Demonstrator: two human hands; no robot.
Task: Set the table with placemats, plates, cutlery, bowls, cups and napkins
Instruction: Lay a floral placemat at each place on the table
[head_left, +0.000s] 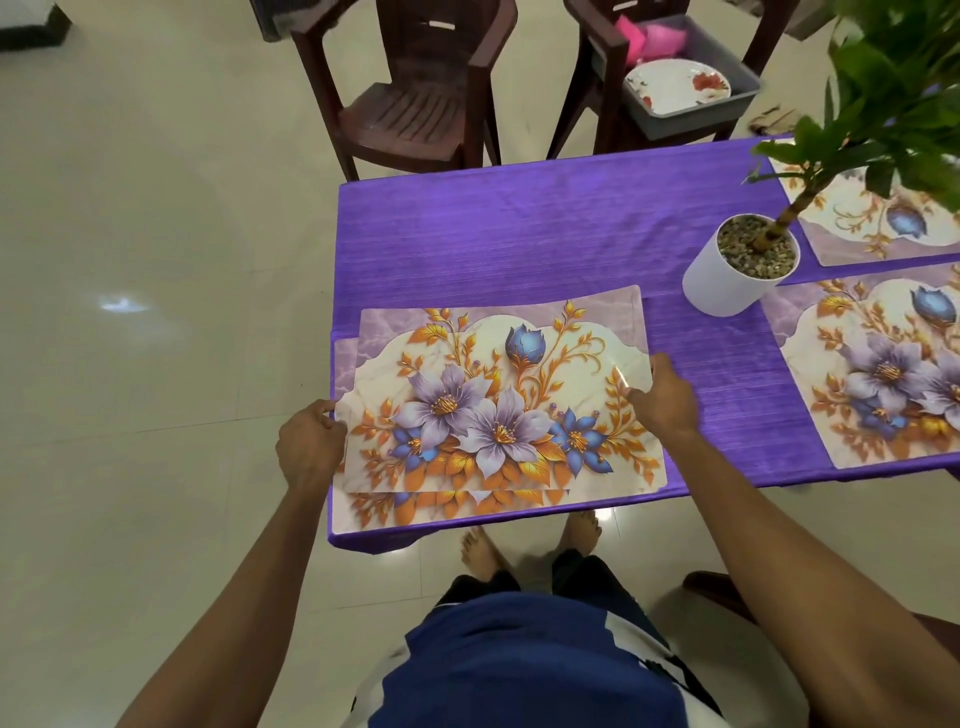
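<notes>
Two chairs (415, 98) behind table (519, 234)

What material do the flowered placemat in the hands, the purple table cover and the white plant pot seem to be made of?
Flowered placemat: probably thin flexible plastic with a glossy finish; its right edge bends and glints under the right hand.
Purple table cover: looks like woven cloth with a slight sheen; fine lines run across it.
White plant pot: smooth and matte, plastic or ceramic; I cannot tell which.
</notes>
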